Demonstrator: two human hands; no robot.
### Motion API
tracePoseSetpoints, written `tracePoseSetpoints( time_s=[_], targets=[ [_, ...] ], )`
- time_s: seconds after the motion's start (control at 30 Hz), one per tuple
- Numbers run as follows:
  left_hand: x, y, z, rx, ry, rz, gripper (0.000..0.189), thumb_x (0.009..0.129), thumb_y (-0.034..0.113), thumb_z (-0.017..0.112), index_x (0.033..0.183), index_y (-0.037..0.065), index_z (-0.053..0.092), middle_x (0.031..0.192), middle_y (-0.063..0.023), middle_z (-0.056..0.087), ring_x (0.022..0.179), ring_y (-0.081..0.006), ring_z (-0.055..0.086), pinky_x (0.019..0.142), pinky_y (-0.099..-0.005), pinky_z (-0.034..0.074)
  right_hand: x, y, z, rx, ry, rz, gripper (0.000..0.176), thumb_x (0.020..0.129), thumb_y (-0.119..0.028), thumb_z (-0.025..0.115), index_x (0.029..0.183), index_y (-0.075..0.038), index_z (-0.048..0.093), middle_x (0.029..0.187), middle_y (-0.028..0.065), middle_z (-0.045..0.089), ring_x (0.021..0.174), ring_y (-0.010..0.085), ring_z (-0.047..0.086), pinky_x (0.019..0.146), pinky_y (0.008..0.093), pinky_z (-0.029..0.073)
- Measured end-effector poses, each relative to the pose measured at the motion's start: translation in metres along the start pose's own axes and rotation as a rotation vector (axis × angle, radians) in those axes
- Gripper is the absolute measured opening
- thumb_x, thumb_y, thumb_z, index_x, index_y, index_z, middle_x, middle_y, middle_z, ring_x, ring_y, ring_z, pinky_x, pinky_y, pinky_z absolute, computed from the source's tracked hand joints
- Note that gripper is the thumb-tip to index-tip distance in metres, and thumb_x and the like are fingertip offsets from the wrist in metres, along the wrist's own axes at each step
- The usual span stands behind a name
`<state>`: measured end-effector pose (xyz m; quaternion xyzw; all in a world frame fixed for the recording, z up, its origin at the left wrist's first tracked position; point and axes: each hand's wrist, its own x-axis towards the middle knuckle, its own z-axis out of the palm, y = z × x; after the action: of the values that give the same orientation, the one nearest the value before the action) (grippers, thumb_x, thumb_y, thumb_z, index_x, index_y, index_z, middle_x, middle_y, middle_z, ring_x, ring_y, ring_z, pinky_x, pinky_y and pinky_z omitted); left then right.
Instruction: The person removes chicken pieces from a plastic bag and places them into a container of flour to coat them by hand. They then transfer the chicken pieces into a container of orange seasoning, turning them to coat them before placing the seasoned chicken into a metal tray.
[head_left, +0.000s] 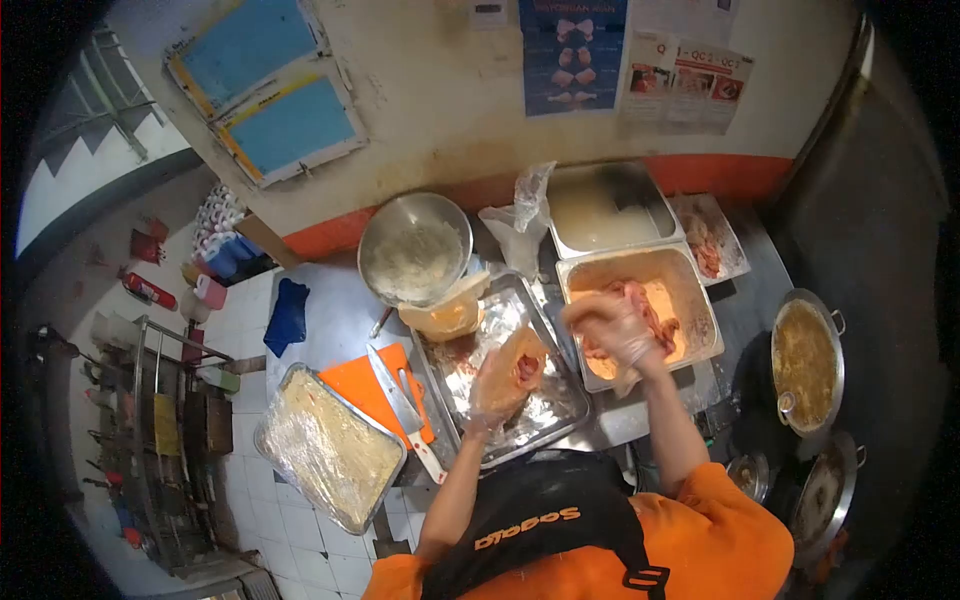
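Observation:
My left hand (490, 393), in a clear glove, is closed round a translucent plastic bag (524, 348) with pinkish raw meat showing at its opening. It is above a shiny metal tray (561, 402). My right hand (622, 330), also gloved and slightly blurred, is over a deep metal pan (697, 290) holding orange powder and strips of raw meat (660, 325). Its fingers look stretched out toward the left, with nothing visible in them. Behind the left hand, a bag of orange powder (445, 318) stands at the tray's back-left corner.
Left of the tray lie a knife (398, 395) and an orange cutting board (350, 378), beside a wrapped tray (318, 440). A steel bowl of flour (415, 250), a pan of cloudy liquid (610, 215) and a meat tray (715, 235) stand behind. Oil-filled woks (806, 365) are at right.

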<state>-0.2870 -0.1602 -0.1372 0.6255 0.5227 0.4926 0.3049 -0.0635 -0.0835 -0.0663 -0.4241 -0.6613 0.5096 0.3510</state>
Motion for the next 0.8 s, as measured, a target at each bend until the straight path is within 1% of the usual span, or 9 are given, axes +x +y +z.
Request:
tracePoseSetpoints(
  time_s=[0.1, 0.17, 0.2, 0.23, 0.4, 0.53, 0.67, 0.77, 0.8],
  targets=[
    [-0.009, -0.044, 0.008, -0.092, -0.018, 0.047, 0.055, 0.08, 0.02, 0.081, 0.131, 0.014, 0.062, 0.111, -0.0112, 0.066, 0.096, -0.0308, 0.063, 0.086, -0.0398, 0.052, 0.02, 0.031, 0.058, -0.557, -0.459, -0.226, 0.025, 0.088, -0.013, 0.065, 0.111, -0.004, 0.067, 0.109, 0.0195, 0.068, 0.102, 0.0343, 0.067, 0.084, 0.0401, 0.054],
    [-0.01, -0.077, -0.002, 0.313, -0.159, 0.119, 0.057, 0.08, 0.021, 0.081, 0.132, 0.01, 0.06, 0.116, -0.0146, 0.065, 0.109, -0.0333, 0.061, 0.095, -0.0417, 0.05, 0.015, 0.004, 0.079, -0.692, -0.412, -0.045, 0.023, 0.087, -0.017, 0.062, 0.103, -0.001, 0.067, 0.106, 0.019, 0.066, 0.105, 0.0388, 0.062, 0.087, 0.0414, 0.053],
    [-0.015, -0.077, -0.003, 0.322, -0.126, 0.125, 0.057, 0.08, 0.021, 0.081, 0.132, 0.01, 0.06, 0.116, -0.0146, 0.065, 0.109, -0.0333, 0.061, 0.095, -0.0417, 0.05, 0.029, 0.068, 0.084, -0.904, -0.544, -0.335, 0.02, 0.087, -0.015, 0.058, 0.1, -0.001, 0.064, 0.1, 0.0188, 0.063, 0.105, 0.0379, 0.06, 0.087, 0.0415, 0.052],
    [-0.022, -0.076, -0.001, 0.085, -0.039, 0.068, 0.057, 0.08, 0.021, 0.081, 0.131, 0.009, 0.06, 0.118, -0.0151, 0.065, 0.11, -0.0333, 0.06, 0.097, -0.0415, 0.049, 0.027, 0.088, 0.084, -0.81, -0.37, -0.555, 0.016, 0.087, -0.014, 0.056, 0.098, -0.003, 0.061, 0.093, 0.0169, 0.06, 0.1, 0.0357, 0.06, 0.084, 0.0416, 0.052],
    [-0.037, -0.106, 0.006, -0.297, 0.022, -0.22, 0.058, 0.079, 0.022, 0.082, 0.13, 0.005, 0.059, 0.123, -0.0147, 0.063, 0.112, -0.0334, 0.06, 0.1, -0.0408, 0.047, 0.052, 0.052, 0.112, -0.948, -0.504, -0.213, 0.026, 0.09, -0.014, 0.056, 0.104, 0.005, 0.066, 0.096, 0.0283, 0.069, 0.093, 0.0402, 0.07, 0.08, 0.0469, 0.057],
    [-0.055, -0.137, 0.008, 0.103, 0.114, -0.085, 0.049, 0.081, 0.026, 0.079, 0.123, 0.006, 0.063, 0.118, -0.0146, 0.067, 0.109, -0.0328, 0.063, 0.091, -0.0418, 0.051, 0.067, 0.022, 0.12, -1.104, -0.838, -0.231, 0.027, 0.082, -0.014, 0.063, 0.098, 0.006, 0.07, 0.097, 0.0281, 0.07, 0.091, 0.0409, 0.071, 0.078, 0.0469, 0.057],
    [-0.06, -0.147, 0.007, 0.308, 0.12, -0.195, 0.031, 0.082, 0.026, 0.072, 0.107, 0.008, 0.07, 0.097, -0.0166, 0.073, 0.092, -0.0344, 0.069, 0.079, -0.0431, 0.055, 0.072, 0.009, 0.116, -1.082, -0.912, -0.217, 0.029, 0.075, -0.015, 0.069, 0.096, 0.005, 0.071, 0.095, 0.0273, 0.071, 0.089, 0.0409, 0.071, 0.079, 0.0466, 0.057],
    [-0.069, -0.16, 0.012, 0.359, 0.163, -0.229, 0.027, 0.081, 0.022, 0.071, 0.102, 0.006, 0.07, 0.092, -0.0163, 0.073, 0.088, -0.0333, 0.07, 0.076, -0.0423, 0.055, 0.079, 0.083, 0.129, -1.109, -0.786, -0.277, 0.028, 0.075, -0.015, 0.069, 0.094, 0.005, 0.072, 0.095, 0.0266, 0.071, 0.091, 0.0407, 0.071, 0.08, 0.0456, 0.057],
    [-0.071, -0.161, 0.011, 0.255, 0.156, -0.294, 0.034, 0.084, 0.032, 0.066, 0.107, 0.007, 0.068, 0.096, -0.0207, 0.071, 0.089, -0.0431, 0.067, 0.074, -0.05, 0.054, 0.078, 0.085, 0.13, -1.027, -0.712, -0.179, 0.027, 0.075, -0.016, 0.069, 0.092, 0.005, 0.072, 0.096, 0.0264, 0.071, 0.092, 0.0403, 0.071, 0.082, 0.0452, 0.056]
  ],
)
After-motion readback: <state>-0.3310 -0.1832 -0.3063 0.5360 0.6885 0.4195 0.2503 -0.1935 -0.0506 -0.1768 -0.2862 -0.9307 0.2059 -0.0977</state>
